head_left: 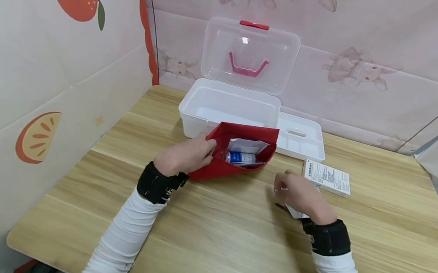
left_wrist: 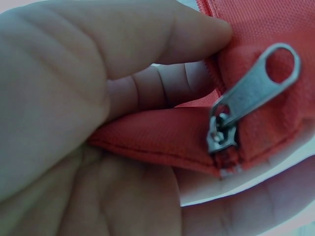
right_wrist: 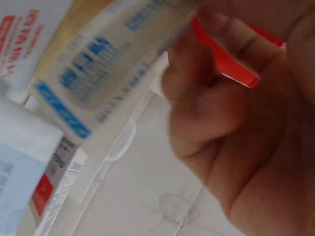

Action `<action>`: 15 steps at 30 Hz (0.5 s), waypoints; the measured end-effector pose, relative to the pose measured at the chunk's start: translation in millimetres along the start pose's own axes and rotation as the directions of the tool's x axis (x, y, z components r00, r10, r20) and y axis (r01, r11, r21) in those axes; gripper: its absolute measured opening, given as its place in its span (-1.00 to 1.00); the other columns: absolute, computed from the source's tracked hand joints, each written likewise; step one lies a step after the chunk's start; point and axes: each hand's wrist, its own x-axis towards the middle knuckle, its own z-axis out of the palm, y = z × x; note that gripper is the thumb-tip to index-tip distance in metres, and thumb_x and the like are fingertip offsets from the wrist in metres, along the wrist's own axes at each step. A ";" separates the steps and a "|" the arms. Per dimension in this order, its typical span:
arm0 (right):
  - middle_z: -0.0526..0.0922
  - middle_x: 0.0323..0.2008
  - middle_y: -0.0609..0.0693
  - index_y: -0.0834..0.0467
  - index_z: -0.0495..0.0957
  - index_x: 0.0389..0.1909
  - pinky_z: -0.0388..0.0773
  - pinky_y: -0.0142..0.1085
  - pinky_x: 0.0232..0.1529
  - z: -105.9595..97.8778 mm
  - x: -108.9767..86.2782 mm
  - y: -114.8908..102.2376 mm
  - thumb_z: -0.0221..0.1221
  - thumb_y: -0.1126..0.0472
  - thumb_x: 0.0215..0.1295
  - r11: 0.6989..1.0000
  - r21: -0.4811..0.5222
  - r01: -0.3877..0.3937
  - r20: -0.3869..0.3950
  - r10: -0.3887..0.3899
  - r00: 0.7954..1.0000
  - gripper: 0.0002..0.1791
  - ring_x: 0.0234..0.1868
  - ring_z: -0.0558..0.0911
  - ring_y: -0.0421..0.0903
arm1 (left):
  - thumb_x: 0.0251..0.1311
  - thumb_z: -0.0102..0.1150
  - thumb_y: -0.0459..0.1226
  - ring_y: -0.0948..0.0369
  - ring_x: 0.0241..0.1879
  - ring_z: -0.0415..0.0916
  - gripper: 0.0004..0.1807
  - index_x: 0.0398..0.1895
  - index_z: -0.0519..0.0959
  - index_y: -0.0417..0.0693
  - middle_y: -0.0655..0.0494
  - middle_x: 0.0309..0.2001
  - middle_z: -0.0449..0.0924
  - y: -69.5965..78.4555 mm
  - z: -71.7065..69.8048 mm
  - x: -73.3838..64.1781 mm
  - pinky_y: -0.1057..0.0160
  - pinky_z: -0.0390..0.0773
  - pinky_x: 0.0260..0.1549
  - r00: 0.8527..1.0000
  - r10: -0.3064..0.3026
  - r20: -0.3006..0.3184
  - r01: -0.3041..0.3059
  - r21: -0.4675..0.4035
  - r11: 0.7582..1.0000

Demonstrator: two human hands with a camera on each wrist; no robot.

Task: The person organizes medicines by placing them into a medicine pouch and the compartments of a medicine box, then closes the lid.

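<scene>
While L hand (head_left: 187,153) grips the red pouch (head_left: 219,168) by its left edge, prob. to spread its mouth, R hand (head_left: 301,193) pinches a packet (right_wrist: 98,73) right of it.

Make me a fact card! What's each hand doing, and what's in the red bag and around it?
Left hand: grips the red bag
Right hand: pinches a blue-printed packet
Inside red bag: blue-and-white cylinder, white item too unclear to name
Behind red bag: white storage box, clear lid raised
Right of storage box: white tray
Near right hand: printed carton, lying flat
</scene>
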 end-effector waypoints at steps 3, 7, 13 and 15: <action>0.56 -0.48 -0.02 0.08 0.51 -0.46 0.47 -0.19 -0.45 -5.6 0.3 -1.5 0.24 0.31 0.06 0.999 0.026 0.023 -0.110 -0.020 0.994 -0.90 -0.47 0.46 -0.11 | 0.24 -0.05 -0.33 0.09 -0.19 0.42 -0.92 -0.23 0.36 -0.14 -0.15 -0.11 0.39 0.3 -0.4 0.1 0.12 0.61 -0.23 1.000 0.002 -0.002 -0.002 0.002 1.000; 0.63 -0.50 -0.02 0.08 0.49 -0.39 0.46 -0.19 -0.52 -15.5 -2.0 -4.6 0.22 0.24 0.14 0.999 0.026 0.040 -0.243 -0.032 0.969 -0.92 -0.52 0.49 -0.14 | 0.24 -0.05 -0.34 0.09 -0.19 0.42 -0.91 -0.23 0.36 -0.15 -0.16 -0.10 0.39 0.6 -0.5 0.3 0.12 0.62 -0.23 1.000 0.001 -0.002 -0.001 0.003 1.000; 0.66 -0.47 0.01 0.11 0.49 -0.31 0.37 -0.24 -0.70 -29.9 -7.4 -10.6 0.24 0.23 0.14 0.997 0.030 0.077 -0.438 -0.056 0.897 -0.86 -0.68 0.38 -0.16 | 0.24 -0.05 -0.33 0.09 -0.20 0.42 -0.91 -0.23 0.36 -0.15 -0.15 -0.12 0.39 1.4 -0.1 0.1 0.12 0.61 -0.23 1.000 0.000 -0.004 0.000 0.019 1.000; 0.66 -0.44 0.01 0.12 0.50 -0.28 0.34 -0.26 -0.73 -33.1 -7.4 -13.6 0.25 0.27 0.12 0.993 0.027 0.111 -0.500 -0.083 0.862 -0.84 -0.69 0.34 -0.19 | 0.24 -0.06 -0.33 0.09 -0.20 0.42 -0.92 -0.24 0.36 -0.15 -0.15 -0.12 0.39 1.4 0.0 0.6 0.13 0.61 -0.23 1.000 0.000 -0.004 0.000 0.022 1.000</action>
